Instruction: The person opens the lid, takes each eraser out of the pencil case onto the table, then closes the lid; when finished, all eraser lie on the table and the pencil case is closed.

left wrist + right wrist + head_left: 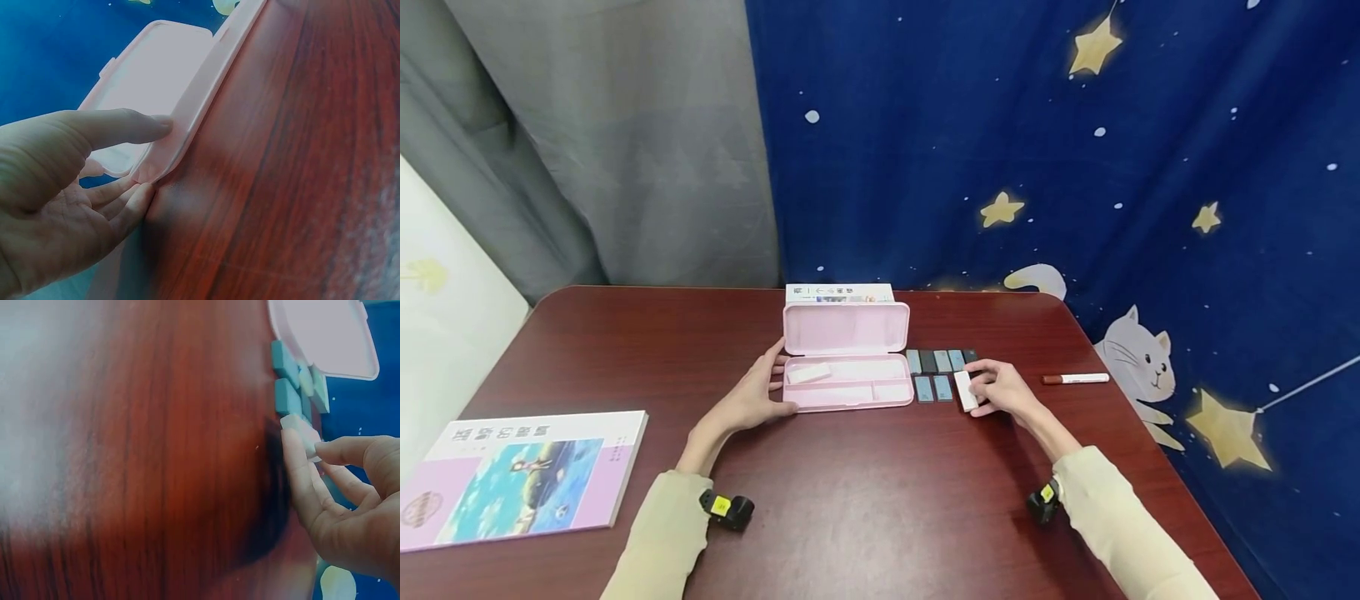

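Note:
A pink pencil case [850, 408] lies with its lid [846, 328] raised at the back; a white eraser [810, 372] sits in its upper left compartment. My left hand [747, 400] holds the case's left end, the thumb [153, 128] against its front wall and the other fingers round the end. To the right of the case, my right hand [1003, 389] pinches a second white eraser [966, 392] between thumb and fingers, tilted beside the front row of blue-grey blocks [942, 388]. Behind them runs a row of several blue and dark blocks [928, 361], partly covered by the fingers.
A white box-like item [839, 292] stands behind the lid. On the right lies a white and brown-red marker [1075, 379]. A picture book [535, 475] rests at the front left of the brown table [850, 517]. Curtains [887, 150] hang beyond the back edge.

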`<state>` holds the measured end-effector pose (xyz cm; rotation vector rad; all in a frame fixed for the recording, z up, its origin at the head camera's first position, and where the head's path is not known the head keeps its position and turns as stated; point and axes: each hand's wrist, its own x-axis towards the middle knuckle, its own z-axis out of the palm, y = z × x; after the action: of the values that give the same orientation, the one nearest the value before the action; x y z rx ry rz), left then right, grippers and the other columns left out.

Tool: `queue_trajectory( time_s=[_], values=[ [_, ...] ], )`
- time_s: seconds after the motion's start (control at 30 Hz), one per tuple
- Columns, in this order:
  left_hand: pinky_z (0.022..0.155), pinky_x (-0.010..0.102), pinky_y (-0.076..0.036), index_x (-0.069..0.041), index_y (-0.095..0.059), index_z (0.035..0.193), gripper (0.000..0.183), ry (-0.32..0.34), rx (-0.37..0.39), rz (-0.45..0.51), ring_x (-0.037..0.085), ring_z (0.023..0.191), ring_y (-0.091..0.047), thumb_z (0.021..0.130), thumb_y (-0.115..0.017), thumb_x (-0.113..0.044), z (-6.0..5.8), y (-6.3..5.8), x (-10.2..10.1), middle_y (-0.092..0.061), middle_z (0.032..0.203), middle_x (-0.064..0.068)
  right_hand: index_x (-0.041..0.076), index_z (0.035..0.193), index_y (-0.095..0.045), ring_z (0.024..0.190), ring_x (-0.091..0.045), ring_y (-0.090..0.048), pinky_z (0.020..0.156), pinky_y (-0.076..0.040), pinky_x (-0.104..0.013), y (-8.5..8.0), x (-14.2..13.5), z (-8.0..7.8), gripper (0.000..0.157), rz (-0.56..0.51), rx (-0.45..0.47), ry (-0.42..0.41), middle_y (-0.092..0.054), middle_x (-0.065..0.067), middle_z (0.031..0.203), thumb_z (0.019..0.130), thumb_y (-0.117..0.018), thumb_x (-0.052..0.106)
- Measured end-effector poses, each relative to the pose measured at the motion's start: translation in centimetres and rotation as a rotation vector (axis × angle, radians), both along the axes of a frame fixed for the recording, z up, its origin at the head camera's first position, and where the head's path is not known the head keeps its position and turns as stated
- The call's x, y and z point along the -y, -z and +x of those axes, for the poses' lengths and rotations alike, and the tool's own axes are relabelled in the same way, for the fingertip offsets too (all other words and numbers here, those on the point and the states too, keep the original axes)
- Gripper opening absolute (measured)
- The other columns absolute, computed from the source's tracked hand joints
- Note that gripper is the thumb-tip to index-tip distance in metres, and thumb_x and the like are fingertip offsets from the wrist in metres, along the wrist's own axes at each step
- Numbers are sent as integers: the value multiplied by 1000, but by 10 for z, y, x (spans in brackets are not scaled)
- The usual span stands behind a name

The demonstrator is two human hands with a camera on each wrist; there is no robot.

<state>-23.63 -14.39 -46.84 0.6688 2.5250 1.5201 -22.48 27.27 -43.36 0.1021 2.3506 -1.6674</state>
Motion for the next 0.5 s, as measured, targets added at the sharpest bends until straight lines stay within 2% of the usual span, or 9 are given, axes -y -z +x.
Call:
queue_trajectory(
  time_s=[0.17, 0.5],
  values=[
    [102, 51, -41, 2, -5, 152, 108, -3, 11, 0, 42, 125, -39, 73, -80, 3, 0, -1, 0, -32, 137, 29, -9, 127, -51, 63, -18, -51, 58, -60, -39, 5, -1, -2, 39, 23, -1, 7, -57, -15, 86, 88, -54, -12],
    [101, 51, -42, 4, -5, 151, 108, 1, 12, -3, 43, 125, -39, 73, -79, 5, 2, -5, -1, -32, 136, 30, -6, 123, -57, 68, -24, -61, 55, -59, -40, 1, 5, -1, 36, 173, -59, -8, -61, -18, 89, 87, -56, -8]
  ],
)
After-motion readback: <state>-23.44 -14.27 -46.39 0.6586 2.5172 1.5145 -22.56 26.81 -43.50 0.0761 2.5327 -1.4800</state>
